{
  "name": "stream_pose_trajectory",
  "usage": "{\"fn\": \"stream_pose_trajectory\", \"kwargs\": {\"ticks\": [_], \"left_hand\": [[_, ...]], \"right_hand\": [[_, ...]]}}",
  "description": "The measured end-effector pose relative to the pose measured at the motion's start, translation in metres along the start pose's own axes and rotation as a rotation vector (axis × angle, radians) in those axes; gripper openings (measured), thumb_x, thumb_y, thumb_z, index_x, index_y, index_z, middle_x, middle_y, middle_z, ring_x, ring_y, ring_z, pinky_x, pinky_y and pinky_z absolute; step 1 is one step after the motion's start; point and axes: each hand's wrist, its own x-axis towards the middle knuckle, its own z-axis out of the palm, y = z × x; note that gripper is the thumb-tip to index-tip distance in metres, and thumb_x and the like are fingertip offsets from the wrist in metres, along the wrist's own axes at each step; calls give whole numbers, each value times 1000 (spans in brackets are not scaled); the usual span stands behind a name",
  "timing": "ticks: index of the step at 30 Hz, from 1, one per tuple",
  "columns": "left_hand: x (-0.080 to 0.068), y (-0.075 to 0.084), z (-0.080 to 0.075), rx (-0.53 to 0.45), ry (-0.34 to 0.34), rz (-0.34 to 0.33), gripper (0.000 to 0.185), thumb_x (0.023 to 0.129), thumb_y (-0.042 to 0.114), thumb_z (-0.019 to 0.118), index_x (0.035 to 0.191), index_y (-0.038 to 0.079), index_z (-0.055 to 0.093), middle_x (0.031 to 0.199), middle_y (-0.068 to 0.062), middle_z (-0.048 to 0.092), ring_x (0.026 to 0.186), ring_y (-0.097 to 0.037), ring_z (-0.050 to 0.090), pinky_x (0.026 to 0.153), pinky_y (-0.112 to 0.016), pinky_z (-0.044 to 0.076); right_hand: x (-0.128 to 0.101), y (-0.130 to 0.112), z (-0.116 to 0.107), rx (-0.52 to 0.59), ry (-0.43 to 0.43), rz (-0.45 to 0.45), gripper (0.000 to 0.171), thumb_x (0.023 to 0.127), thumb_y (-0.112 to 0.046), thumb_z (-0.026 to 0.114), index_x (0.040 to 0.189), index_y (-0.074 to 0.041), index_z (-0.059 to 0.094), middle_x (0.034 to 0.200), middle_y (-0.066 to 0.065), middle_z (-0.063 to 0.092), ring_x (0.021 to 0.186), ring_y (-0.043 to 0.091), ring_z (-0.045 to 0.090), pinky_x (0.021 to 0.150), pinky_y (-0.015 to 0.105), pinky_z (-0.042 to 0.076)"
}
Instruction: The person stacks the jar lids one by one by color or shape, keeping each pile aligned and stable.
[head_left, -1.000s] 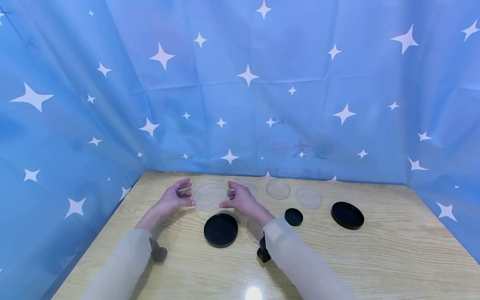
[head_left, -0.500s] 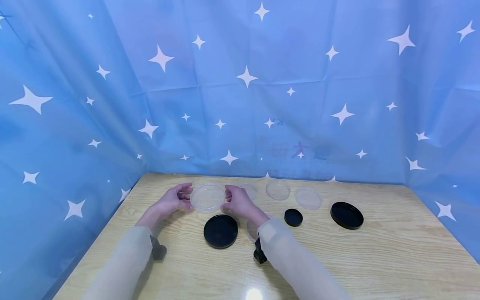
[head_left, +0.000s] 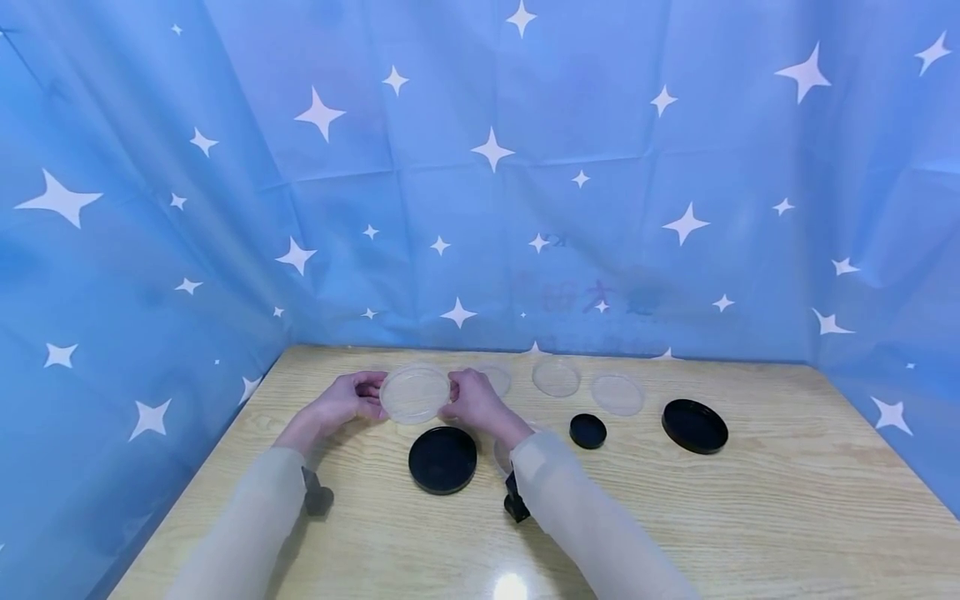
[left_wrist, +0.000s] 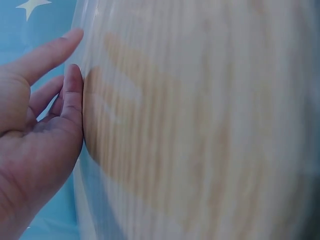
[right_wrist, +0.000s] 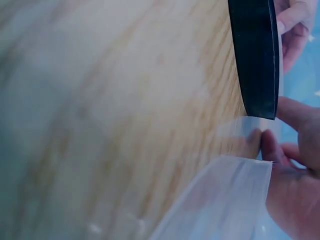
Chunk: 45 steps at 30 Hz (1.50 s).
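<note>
Between the two hands is a clear round dish (head_left: 414,394), shallow and see-through, in the back left part of the table. My left hand (head_left: 345,402) has its fingers and thumb curved at the dish's left rim. At the opposite rim my right hand (head_left: 477,403) holds it with thumb and fingers. A black round dish (head_left: 442,461) lies just in front of the clear one; its dark side wall (right_wrist: 255,60) shows in the right wrist view. The left wrist view shows the left hand (left_wrist: 45,110) with thumb and fingers apart; the fingertip contact is unclear there.
More clear discs, such as one at the back (head_left: 557,378) and one to its right (head_left: 617,394), lie on the wooden table (head_left: 780,500). Another (head_left: 504,457) is partly behind the right sleeve. A small black dish (head_left: 588,431) and a larger one (head_left: 695,426) lie right. A starry blue curtain (head_left: 465,208) hangs behind.
Both hands have come in closer around the clear dish, their fingers lowering to its rim. The dish has shifted slightly to the left. The other dishes have stayed put.
</note>
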Motion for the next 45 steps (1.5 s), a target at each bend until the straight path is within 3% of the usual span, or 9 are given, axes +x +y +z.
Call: {"fn": "stream_pose_trajectory", "kwargs": {"ticks": [9, 13, 17, 21, 31, 37, 45], "left_hand": [[1, -1, -1, -4, -15, 7, 75, 68, -7, 77, 135, -6, 43, 112, -20, 53, 96, -23, 51, 77, -25, 49], [1, 0, -1, -26, -5, 2, 75, 68, -8, 77, 135, -6, 43, 112, -21, 52, 97, -24, 49, 76, -25, 49], [0, 1, -1, -56, -18, 11, 76, 69, -9, 76, 136, -7, 40, 115, -23, 50, 98, -25, 48, 76, -25, 49], [0, 1, -1, -78, -30, 24, 76, 71, -9, 74, 138, -6, 37, 118, -24, 48, 100, -26, 47, 77, -24, 48], [0, -2, -4, -146, -39, 9, 80, 74, -10, 72, 142, -4, 31, 125, -25, 45, 105, -29, 48, 79, -24, 50], [0, -4, -4, -203, -48, 24, 80, 74, -12, 70, 143, -4, 29, 130, -27, 41, 103, -29, 49, 79, -24, 50], [-2, 0, 1, -237, -34, 22, 80, 74, -10, 72, 142, -3, 32, 125, -22, 44, 97, -23, 52, 78, -25, 51]], "right_hand": [[-2, -2, -3, 35, -21, 17, 36, 73, -14, 81, 69, -6, 47, 61, -2, 43, 64, 15, 38, 68, 30, 35], [-1, -1, -3, 123, -29, 52, 42, 73, -11, 81, 71, -3, 40, 61, -3, 39, 63, 15, 35, 69, 31, 31], [-2, 1, -2, 221, -35, 108, 34, 74, -9, 81, 90, 4, 53, 74, -1, 50, 71, 11, 45, 76, 29, 40], [-3, 3, -2, 274, -22, 129, 58, 73, -9, 81, 123, 7, 55, 97, 7, 61, 84, 11, 58, 91, 33, 46], [-4, 5, -2, 432, -9, 165, 68, 74, -7, 81, 133, 3, 49, 111, 11, 58, 93, 19, 61, 84, 32, 50], [-5, 6, -2, 453, 5, 149, 66, 75, -8, 80, 132, 2, 50, 112, 12, 58, 97, 23, 59, 83, 33, 50], [-7, 7, -11, 476, 23, 143, 63, 76, -9, 79, 133, -2, 52, 115, 12, 56, 98, 24, 60, 73, 31, 52]]}}
